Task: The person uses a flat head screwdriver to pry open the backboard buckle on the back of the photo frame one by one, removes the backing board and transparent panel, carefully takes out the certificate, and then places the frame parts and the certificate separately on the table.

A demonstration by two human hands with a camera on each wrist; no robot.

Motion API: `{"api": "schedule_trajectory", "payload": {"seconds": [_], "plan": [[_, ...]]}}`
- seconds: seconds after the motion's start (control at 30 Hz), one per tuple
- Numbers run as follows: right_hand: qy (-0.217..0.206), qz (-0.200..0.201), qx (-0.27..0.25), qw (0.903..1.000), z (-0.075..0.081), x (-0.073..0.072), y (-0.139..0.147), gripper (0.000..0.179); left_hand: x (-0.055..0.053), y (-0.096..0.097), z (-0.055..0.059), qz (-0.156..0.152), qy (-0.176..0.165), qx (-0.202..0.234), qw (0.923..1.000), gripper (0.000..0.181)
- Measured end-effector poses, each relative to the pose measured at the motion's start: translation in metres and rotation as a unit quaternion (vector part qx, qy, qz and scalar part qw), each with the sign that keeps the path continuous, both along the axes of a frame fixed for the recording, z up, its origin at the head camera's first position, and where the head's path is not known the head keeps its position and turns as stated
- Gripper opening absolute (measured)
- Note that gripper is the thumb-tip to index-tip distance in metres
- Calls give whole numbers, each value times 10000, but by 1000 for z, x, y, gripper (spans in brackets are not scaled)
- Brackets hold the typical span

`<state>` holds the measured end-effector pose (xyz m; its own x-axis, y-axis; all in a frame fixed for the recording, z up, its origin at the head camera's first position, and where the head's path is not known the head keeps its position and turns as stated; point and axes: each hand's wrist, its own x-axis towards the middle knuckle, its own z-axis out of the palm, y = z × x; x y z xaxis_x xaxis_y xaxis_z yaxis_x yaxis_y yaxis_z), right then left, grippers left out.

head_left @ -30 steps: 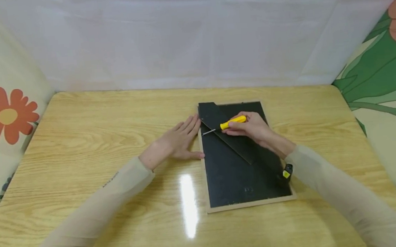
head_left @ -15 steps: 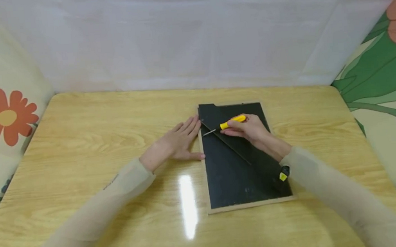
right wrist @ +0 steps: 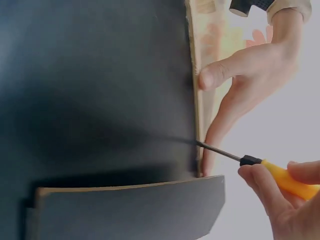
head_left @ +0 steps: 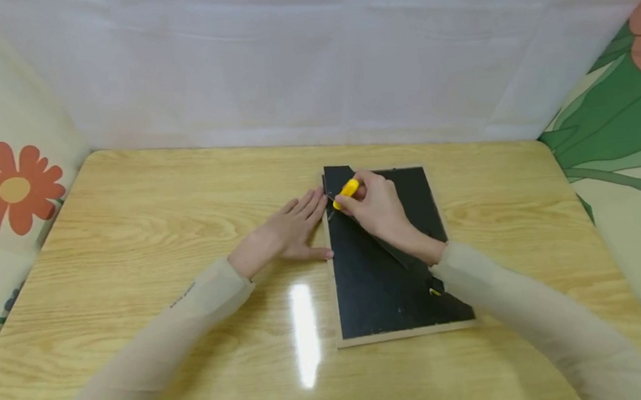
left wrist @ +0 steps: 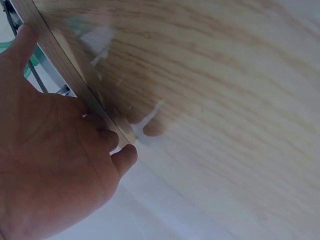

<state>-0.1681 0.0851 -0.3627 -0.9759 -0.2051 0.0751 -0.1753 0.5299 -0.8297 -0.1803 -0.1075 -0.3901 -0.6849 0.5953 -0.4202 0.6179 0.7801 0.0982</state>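
Note:
A picture frame (head_left: 372, 303) with a black backboard and light wooden edges lies face down on the table. Its black stand flap (head_left: 338, 174) runs diagonally over the upper part. My right hand (head_left: 381, 210) pinches a yellow-handled screwdriver (right wrist: 280, 177) between thumb and fingers. In the right wrist view, the metal shaft (right wrist: 222, 152) points at the frame's left edge, its tip right at the border of the backboard. My left hand (head_left: 285, 235) rests along that edge, fingers straight and thumb spread, touching the wooden side (left wrist: 65, 62).
The wood-grain table (head_left: 182, 193) extends on both sides of the frame. A white cloth (head_left: 285, 57) hangs behind it. Flower-patterned panels (head_left: 10, 189) stand at left and right. A dark wrist camera (head_left: 434, 285) sits at my right cuff.
My right hand has shifted left and turned, tilting the screwdriver handle more steeply and bringing it nearer the frame's left edge. The left hand stays in place.

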Motion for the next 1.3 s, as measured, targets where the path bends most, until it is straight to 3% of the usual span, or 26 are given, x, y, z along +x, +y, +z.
{"api": "schedule_trajectory", "payload": {"seconds": [0.17,0.27,0.37,0.43,0.53,0.63,0.8,0.9,1.13,1.3], "plan": [[240,183,490,9983,5,-4,-7,20,0,1,3,30,-13,-8,10000,106],[-200,175,-21,9996,5,-8,-5,21,1,0,3,40,-4,-39,10000,106],[-745,-10,-672,9950,3,-12,-2,21,1,0,1,42,21,-124,9999,107],[-889,-49,-813,9927,3,-13,-2,22,0,1,1,21,47,-146,9999,107],[-721,18,-505,9961,4,-11,-5,21,0,1,1,24,32,-185,9998,107],[-252,124,35,9996,6,-8,-10,20,0,1,3,45,-30,-146,9999,106],[263,169,590,9978,8,-5,-13,20,0,1,3,63,-54,-151,9999,106],[105,214,531,9983,9,-8,-8,21,-1,2,2,70,-22,-80,9999,107],[-809,356,-363,9954,9,-20,13,22,-2,6,1,-5,111,-81,9999,108],[-409,507,534,9964,4,-16,28,25,0,-1,1,9,80,9,10000,109]]}}
